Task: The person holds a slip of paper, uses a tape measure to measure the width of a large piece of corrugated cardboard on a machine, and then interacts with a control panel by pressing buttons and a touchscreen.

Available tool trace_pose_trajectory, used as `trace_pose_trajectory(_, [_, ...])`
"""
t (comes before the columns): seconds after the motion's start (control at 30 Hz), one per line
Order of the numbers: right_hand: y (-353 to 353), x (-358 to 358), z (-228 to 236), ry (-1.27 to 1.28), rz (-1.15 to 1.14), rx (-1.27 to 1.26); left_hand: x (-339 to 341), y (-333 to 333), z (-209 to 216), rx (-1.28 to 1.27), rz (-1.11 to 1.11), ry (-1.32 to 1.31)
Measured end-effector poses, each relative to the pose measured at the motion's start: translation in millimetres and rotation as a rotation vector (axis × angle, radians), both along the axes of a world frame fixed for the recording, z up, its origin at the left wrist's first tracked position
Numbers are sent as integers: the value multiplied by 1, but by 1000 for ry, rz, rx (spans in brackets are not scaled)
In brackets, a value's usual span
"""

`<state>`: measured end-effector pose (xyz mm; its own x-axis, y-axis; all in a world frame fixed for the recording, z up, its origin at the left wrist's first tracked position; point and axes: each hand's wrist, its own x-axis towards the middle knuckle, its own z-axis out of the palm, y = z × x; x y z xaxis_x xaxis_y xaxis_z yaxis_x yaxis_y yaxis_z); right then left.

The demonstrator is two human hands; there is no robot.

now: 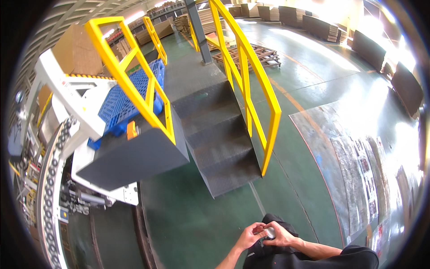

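Observation:
Both my hands are together in front of my body, low in the view. Between them is a small, pale, rounded object (269,232), too small and partly covered to name. My right hand (283,235) curls around it from the right, fingers bent. From the other side my left hand (250,236) reaches in, its thumb and fingertips pinched at the object's left edge. The dark clothing on my legs lies just behind and below the hands.
Dark metal steps (226,143) rise ahead, with yellow handrails (273,112) on both sides. A blue plastic pallet (130,89) and white machinery with a roller track (48,197) stand left. Flattened sheets (354,179) cover floor at right; wooden pallets (262,56) lie farther back.

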<state>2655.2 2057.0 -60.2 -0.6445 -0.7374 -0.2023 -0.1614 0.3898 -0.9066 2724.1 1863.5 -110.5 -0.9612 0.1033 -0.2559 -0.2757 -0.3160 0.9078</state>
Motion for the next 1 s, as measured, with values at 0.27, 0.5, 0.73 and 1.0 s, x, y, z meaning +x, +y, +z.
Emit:
trace_pose_trajectory(0.27, [-182, -273, 6, -116, -168, 120, -287, -182, 24, -320, -146, -77])
trace_pose_trajectory(0.5, [-336, -491, 107, 165, 311, 67, -423, -306, 112, -196, 178, -200])
trace_pose_trajectory(0.73, [-452, -610, 185, 117, 368, 21, -532, -405, 159, -283, 292, -160])
trace_pose_trajectory(1.0, [-558, -700, 306, 7, 324, 234, -644, -522, 283, -409, 155, -176])
